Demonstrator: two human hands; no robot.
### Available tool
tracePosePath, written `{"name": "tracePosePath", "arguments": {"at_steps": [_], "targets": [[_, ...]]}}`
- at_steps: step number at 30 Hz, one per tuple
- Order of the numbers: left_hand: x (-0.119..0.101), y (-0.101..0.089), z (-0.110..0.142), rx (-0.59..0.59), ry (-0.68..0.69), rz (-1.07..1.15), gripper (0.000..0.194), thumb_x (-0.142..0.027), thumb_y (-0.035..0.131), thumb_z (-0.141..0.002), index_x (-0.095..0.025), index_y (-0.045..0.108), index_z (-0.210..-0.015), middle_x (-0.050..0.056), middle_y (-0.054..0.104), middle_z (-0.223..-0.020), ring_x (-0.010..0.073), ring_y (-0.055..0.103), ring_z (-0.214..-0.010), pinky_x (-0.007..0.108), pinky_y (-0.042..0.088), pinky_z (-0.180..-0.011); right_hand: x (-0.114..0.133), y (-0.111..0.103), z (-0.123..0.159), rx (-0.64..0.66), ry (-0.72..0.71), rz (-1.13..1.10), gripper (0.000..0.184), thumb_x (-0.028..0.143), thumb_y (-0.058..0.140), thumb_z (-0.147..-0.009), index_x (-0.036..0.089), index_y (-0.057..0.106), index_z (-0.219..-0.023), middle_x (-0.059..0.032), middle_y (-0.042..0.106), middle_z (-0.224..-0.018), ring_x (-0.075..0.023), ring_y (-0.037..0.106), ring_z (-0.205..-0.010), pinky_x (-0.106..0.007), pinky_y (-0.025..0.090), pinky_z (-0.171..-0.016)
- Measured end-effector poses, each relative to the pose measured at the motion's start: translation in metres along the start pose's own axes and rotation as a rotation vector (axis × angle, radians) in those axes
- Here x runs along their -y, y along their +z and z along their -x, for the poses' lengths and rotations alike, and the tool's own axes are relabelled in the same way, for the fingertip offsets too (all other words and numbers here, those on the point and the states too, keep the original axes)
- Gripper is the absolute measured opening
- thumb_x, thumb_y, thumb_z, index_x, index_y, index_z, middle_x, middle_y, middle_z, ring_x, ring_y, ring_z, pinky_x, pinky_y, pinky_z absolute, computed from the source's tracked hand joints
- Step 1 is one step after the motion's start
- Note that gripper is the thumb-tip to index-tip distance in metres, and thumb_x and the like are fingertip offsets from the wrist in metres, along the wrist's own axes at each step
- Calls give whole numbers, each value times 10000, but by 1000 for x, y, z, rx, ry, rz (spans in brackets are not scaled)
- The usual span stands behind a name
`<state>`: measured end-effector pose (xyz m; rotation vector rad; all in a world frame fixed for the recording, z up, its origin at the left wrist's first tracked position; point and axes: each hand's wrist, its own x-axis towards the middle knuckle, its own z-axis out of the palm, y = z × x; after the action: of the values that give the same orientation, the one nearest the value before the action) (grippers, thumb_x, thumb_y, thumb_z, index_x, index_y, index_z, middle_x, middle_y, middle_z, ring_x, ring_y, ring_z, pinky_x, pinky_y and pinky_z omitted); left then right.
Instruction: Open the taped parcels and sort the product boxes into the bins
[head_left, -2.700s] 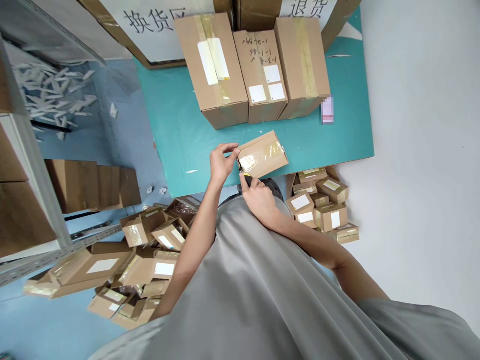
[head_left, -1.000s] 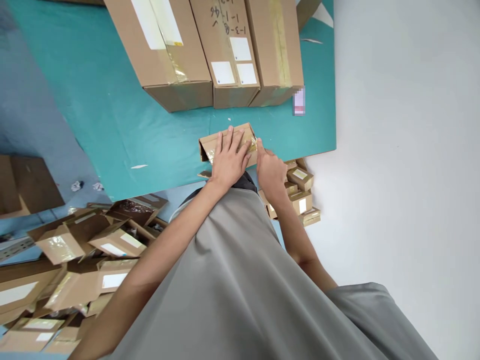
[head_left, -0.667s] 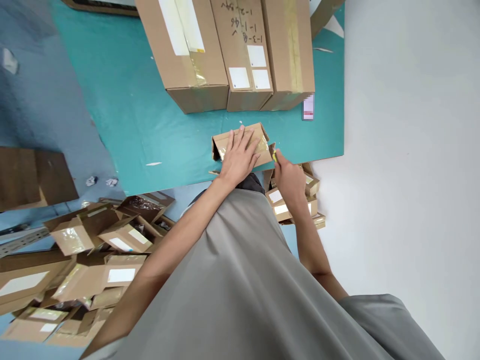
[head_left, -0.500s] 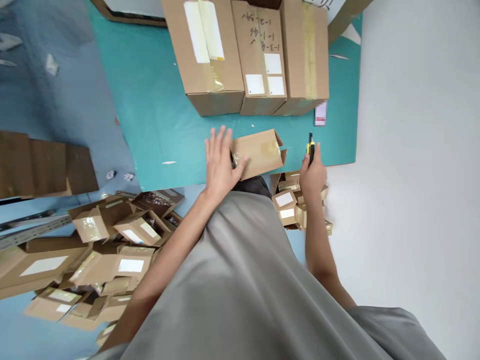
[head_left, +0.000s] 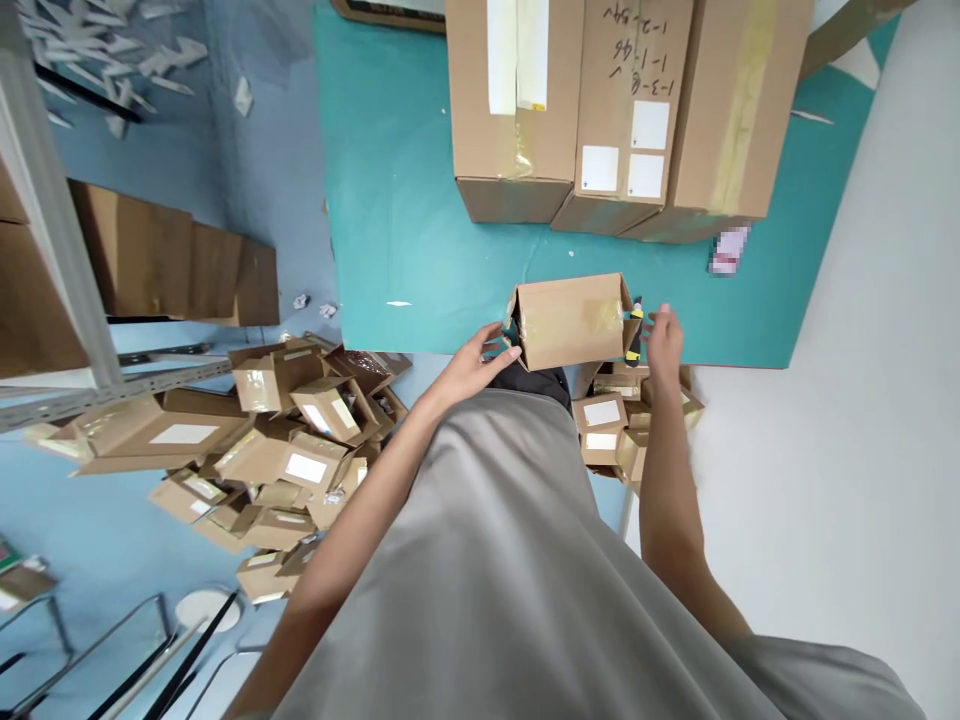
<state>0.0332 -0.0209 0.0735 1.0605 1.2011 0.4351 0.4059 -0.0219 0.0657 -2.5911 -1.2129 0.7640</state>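
Observation:
A small brown cardboard box [head_left: 570, 325] lies near the front edge of the teal table, its end flaps loose at both ends. My left hand [head_left: 474, 365] is at the box's left end, thumb and fingers apart, the fingertips by the loose flaps; whether they touch is hard to make out. A yellow and black utility knife [head_left: 634, 340] rests on the table against the right end of the box. Just right of the knife is my right hand [head_left: 665, 342], its fingers apart and holding nothing.
Three large taped boxes [head_left: 637, 150] stand in a row at the back of the table [head_left: 397, 230]. A small pinkish packet [head_left: 727, 250] lies by the rightmost one. Opened cartons [head_left: 300, 455] are heaped on the floor at left, with more [head_left: 607, 425] below the table's front edge.
My right hand has let go of the utility knife, which now lies beside the box. My left hand has moved from the box's upper left side down to its left end. The view has shifted left.

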Motion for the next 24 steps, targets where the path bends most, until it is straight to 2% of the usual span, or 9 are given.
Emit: {"name": "tracePosePath", "arguments": {"at_steps": [1,3,6,8,11,14,19,22,24], "targets": [[-2,-2,-1,15,-8,25,784,-662,782,-949,-231,612,-1582,186,602,-1690,379,657,-1493,522,603,-1183,9,-7,9,10,-56,-57,788,574,110,-1204,82,526,-1659,-283,664,-1526,-295,699,-1330,-420,567,-1086],[-6,-5,-3,52,-22,68,801,-617,802,-924,-230,609,-1598,169,588,-1708,378,587,-1568,537,521,-1274,29,-11,28,-11,-165,-120,823,721,225,-1172,154,462,-1720,-251,619,-1597,-320,666,-1392,-470,552,-1139],[-8,-8,-7,106,-53,109,810,-534,803,-891,-227,611,-1615,141,567,-1734,368,486,-1650,548,363,-1383,56,2,45,-47,-306,-165,866,826,488,-1080,221,497,-1699,-215,601,-1624,-362,585,-1483,-549,483,-1236],[-5,-8,-13,93,-93,155,743,-532,737,-920,-242,634,-1596,114,564,-1740,359,443,-1677,560,316,-1400,63,14,45,-88,-329,-214,834,834,510,-1067,214,577,-1620,-206,651,-1553,-358,601,-1446,-552,484,-1229],[5,-4,-31,-63,-200,261,649,-561,597,-994,-256,644,-1565,103,541,-1756,340,435,-1679,557,361,-1366,52,19,31,-179,-276,-292,779,835,480,-1072,197,678,-1472,-191,728,-1404,-340,665,-1302,-545,513,-1176],[13,6,-59,-205,-364,330,638,-600,563,-1027,-213,627,-1530,174,518,-1757,353,507,-1620,530,436,-1302,29,6,16,-196,-249,-334,746,837,517,-1051,184,740,-1333,-171,768,-1293,-324,685,-1196,-525,535,-1124],[1,33,-97,-120,-453,444,484,-597,623,-1039,-176,705,-1263,205,722,-1473,317,707,-1313,478,533,-1161,-5,-21,4,-217,-192,-415,773,859,524,-1024,143,762,-1188,-152,790,-1179,-293,697,-1086,-460,556,-1039],[-12,37,-96,-118,-398,471,363,-442,761,-963,-167,715,-1195,148,779,-1286,247,725,-1139,414,546,-1101,-17,-22,3,-232,-144,-435,800,892,512,-1000,144,761,-1139,-146,793,-1146,-284,683,-1061,-433,556,-997],[-18,28,-85,-169,-343,451,412,-376,835,-882,-179,717,-1224,108,789,-1225,232,719,-1134,388,543,-1093,-17,-12,3,-224,-128,-445,805,910,491,-992,156,752,-1101,-134,787,-1105,-279,673,-1034,-421,559,-960]]}}
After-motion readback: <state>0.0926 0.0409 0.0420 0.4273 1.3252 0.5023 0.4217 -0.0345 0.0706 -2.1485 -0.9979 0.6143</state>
